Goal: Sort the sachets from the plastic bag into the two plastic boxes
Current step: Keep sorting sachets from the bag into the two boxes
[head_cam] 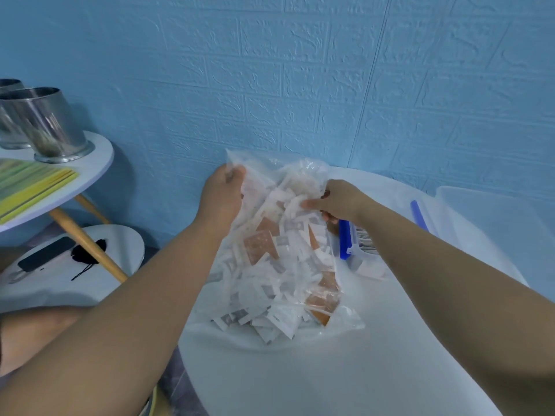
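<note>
Bag (280, 253) of sachets (270, 322) upright on worktop (360, 370), left hand (223, 193) pinching its upper left edge, right hand (336, 202) gripping its bunched top, boxes (480, 211) just right of the bag

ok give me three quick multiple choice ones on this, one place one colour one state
1. Where does the plastic bag sit?
A. inside a box
B. on the white table
C. on the side table by the metal cups

2. What colour is the clip on the plastic box beside the bag?
A. red
B. green
C. blue

3. How is the bag held?
A. left hand and right hand both grip its top
B. one hand only
C. no hand touches it

Key: 1 B, its bottom rests on the white tabletop; 2 C, the clip is plainly blue; 3 A, the fingers of both hands curl on the bag's upper edge.
</note>
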